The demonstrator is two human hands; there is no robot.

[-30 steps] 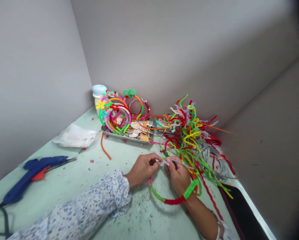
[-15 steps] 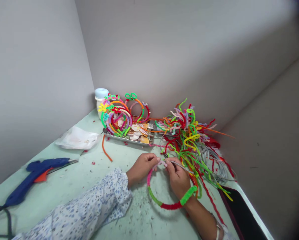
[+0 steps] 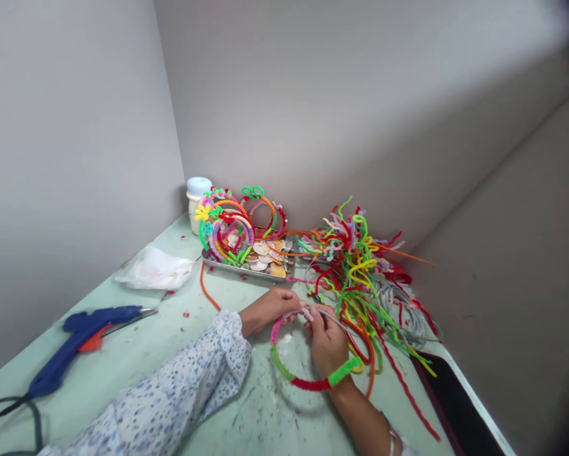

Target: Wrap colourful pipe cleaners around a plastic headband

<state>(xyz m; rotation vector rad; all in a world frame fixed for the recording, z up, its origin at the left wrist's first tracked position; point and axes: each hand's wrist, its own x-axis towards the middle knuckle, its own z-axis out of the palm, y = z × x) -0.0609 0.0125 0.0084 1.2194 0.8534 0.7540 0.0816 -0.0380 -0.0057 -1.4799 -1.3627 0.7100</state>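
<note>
A hoop point(image 3: 312, 384) wrapped in pink, green and red fuzzy pipe cleaner hangs between my hands over the table. My left hand point(image 3: 274, 310) pinches its pink end, where a pale pink strand wraps the wire. On the other side my right hand point(image 3: 329, 342) has its thumb and fingers closed on the hoop at the end of that pale pink wrapping. A bare grey stretch of the hoop runs back across the right hand, and the bright green section passes over the right wrist. The fingertips partly hide the strand's end.
Behind, a metal tray point(image 3: 246, 271) holds shells and finished colourful hoops point(image 3: 227, 237), with a lidded jar point(image 3: 198, 202) beside it. Tangled pipe cleaners point(image 3: 360, 278) and grey wire point(image 3: 403, 313) lie right. A blue glue gun point(image 3: 70, 342) and plastic bag point(image 3: 156, 269) are left.
Both hands and the hoop have shifted slightly left in the view, and the whole view has moved a little. The pinch on the pale pink strand continues, fingertips close together.
</note>
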